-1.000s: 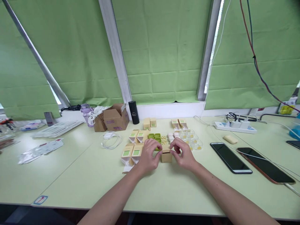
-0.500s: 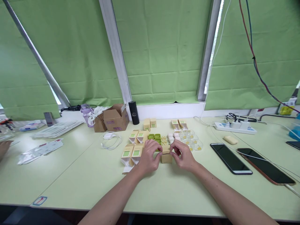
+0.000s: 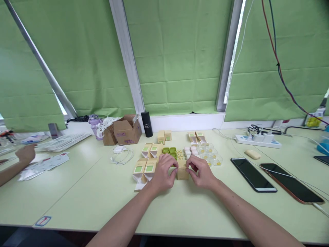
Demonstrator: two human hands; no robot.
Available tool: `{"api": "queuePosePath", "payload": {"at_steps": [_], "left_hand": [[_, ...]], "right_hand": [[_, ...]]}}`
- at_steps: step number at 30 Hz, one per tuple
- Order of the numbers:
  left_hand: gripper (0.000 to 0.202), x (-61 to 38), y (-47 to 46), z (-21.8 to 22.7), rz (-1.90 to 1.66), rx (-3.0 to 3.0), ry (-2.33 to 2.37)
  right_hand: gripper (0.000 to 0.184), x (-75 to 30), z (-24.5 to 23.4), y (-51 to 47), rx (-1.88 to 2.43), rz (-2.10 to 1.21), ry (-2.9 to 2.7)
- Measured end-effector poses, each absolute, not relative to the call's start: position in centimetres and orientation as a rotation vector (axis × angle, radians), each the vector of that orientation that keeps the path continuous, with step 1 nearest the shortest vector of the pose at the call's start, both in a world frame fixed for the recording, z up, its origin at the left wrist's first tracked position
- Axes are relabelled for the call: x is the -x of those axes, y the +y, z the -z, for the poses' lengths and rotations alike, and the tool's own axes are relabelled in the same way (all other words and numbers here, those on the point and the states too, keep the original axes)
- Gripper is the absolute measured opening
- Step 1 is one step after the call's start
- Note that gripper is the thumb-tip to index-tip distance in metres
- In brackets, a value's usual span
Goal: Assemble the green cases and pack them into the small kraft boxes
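Observation:
A small tan cardboard box [image 3: 182, 174] stands on the table between my two hands. My left hand [image 3: 165, 171] pinches its left side near the top, and my right hand [image 3: 199, 170] pinches its right side. Left of my left hand stand several opened tan boxes [image 3: 139, 168] with green labels and white flaps. Just behind my hands sit green square cups [image 3: 172, 150] and small yellowish pieces [image 3: 179, 154]. White-pink blocks [image 3: 190, 150] and clear round plastic containers [image 3: 210, 156] lie behind my right hand.
Farther back are two closed small boxes [image 3: 164, 136], two opened ones [image 3: 197, 138], a black cylinder [image 3: 146, 124] and a brown carton [image 3: 128, 130]. Phones [image 3: 253, 174] and a power strip [image 3: 258, 140] lie right. Another person's hand [image 3: 26, 153] is at far left, by flat packets [image 3: 45, 165].
The gap below the box's top edge has closed; its lid now looks pressed down. My hands stay nearly in place. The other person's hand has reached farther in at the left.

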State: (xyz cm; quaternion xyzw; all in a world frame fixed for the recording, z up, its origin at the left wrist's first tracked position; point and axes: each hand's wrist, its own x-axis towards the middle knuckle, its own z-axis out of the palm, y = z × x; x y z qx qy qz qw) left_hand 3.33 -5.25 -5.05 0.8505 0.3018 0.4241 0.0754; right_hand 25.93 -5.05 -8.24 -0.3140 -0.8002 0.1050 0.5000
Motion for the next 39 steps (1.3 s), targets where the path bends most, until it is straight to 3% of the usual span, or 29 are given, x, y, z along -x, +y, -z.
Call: {"api": "queuePosePath", "payload": {"at_steps": [32, 39], "left_hand": [[0.011, -3.29, -5.44, 4.78, -1.183, -2.560, 0.888], [0.017, -3.68, -4.64, 5.47, -1.193, -2.507, 1.170]], "right_hand": [[0.016, -26.13, 8.54, -4.91, 0.772, -0.216, -1.983], [0.036, -26.79, 7.68, -5.16, 0.853, -0.205, -2.049]]}}
